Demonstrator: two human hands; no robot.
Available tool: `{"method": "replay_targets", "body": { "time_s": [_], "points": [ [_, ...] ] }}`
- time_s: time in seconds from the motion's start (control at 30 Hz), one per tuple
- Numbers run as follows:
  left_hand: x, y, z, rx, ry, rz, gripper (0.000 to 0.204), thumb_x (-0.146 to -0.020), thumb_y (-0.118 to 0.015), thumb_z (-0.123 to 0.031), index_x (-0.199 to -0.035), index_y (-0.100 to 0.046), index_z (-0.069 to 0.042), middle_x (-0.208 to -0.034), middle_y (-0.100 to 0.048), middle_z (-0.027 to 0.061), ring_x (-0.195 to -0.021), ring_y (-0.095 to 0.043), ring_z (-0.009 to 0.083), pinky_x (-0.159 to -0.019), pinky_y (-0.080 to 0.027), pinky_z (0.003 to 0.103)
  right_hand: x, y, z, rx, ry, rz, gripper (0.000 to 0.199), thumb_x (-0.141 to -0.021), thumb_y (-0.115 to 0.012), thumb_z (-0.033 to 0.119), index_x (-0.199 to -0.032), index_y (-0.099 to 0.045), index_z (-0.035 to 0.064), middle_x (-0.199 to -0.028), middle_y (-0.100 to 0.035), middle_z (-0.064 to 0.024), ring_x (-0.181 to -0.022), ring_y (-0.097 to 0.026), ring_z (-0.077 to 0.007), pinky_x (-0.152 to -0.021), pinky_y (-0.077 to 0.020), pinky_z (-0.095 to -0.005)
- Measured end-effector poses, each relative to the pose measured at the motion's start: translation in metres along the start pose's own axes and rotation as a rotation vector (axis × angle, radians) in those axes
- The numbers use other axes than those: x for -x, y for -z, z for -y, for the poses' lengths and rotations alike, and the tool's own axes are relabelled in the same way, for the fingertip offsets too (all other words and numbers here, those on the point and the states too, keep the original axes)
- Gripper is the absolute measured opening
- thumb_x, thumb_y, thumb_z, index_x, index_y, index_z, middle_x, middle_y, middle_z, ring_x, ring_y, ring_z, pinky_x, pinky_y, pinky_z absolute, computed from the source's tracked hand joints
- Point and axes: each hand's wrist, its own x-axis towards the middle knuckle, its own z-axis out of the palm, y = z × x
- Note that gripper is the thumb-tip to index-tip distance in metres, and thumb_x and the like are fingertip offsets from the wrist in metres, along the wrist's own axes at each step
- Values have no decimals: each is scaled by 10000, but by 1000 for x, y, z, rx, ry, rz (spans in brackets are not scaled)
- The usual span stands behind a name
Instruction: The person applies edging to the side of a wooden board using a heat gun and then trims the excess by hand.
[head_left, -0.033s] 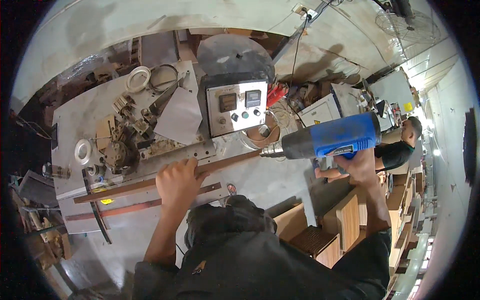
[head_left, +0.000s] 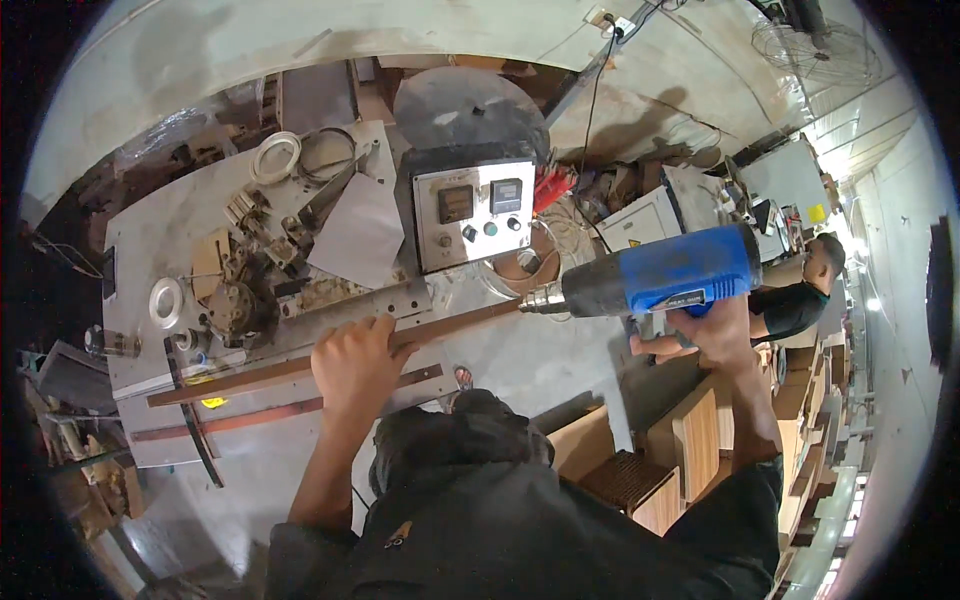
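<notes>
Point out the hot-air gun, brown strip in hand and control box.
Hot-air gun (head_left: 690, 265): head view, on its blue casing.
Brown strip (head_left: 250, 378): head view, on its left stretch.
Control box (head_left: 480, 214): head view, on its white front.

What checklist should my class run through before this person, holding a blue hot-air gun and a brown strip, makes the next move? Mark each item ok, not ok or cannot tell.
1. Strip held: ok; the left hand grips the brown strip.
2. Gun held: ok; the right hand is on the handle of the blue hot-air gun.
3. Left hand apart from the nozzle: ok; a stretch of strip lies between them.
4. Gloves on: not ok; both hands are bare.
5. Co-worker out of the nozzle's line: ok; it points away from them.
6. Gun switched on: cannot tell.
</notes>
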Motion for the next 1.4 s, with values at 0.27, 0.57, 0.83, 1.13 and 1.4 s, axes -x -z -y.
{"method": "replay_targets", "body": {
  "time_s": [0.27,0.57,0.83,1.13,1.4],
  "points": [
    [-3,3,-3,-3,0,9,419,-721,-920,-481,-805,-667,-158,-763,-688,14,-726,-711,256,-672,-518,413,-9,-3,-17,104,126,-14,427,-762,-799,-66,-1170,-700,6,-959,-761,-83,-791,-721,-155,-660,-576,-327],
    [2,2,-5,28,5,-1,405,-722,-920,-468,-798,-679,-151,-743,-691,8,-734,-715,247,-691,-526,403,-9,-3,-18,175,234,32,330,-791,-787,-77,-1105,-730,9,-766,-742,-59,-574,-687,-110,-478,-531,-285],
    [7,1,-6,49,7,-15,400,-712,-936,-430,-791,-670,-141,-743,-698,7,-715,-710,249,-682,-530,392,-4,0,-24,247,153,38,383,-752,-833,2,-1126,-756,30,-786,-759,-82,-632,-709,-142,-592,-578,-315],
    [11,-1,-5,50,-10,26,451,-748,-904,-537,-864,-709,-148,-810,-723,34,-751,-727,282,-692,-563,437,3,-4,-42,213,192,2,518,-683,-936,150,-1169,-775,70,-1096,-791,-114,-956,-759,-283,-909,-588,-410],
    [11,1,-9,73,6,-1,418,-734,-913,-482,-818,-679,-145,-789,-716,12,-736,-721,268,-699,-547,415,6,12,-25,265,227,43,488,-761,-921,47,-1213,-741,12,-1062,-796,-72,-964,-751,-201,-878,-598,-340]
  ]
}}
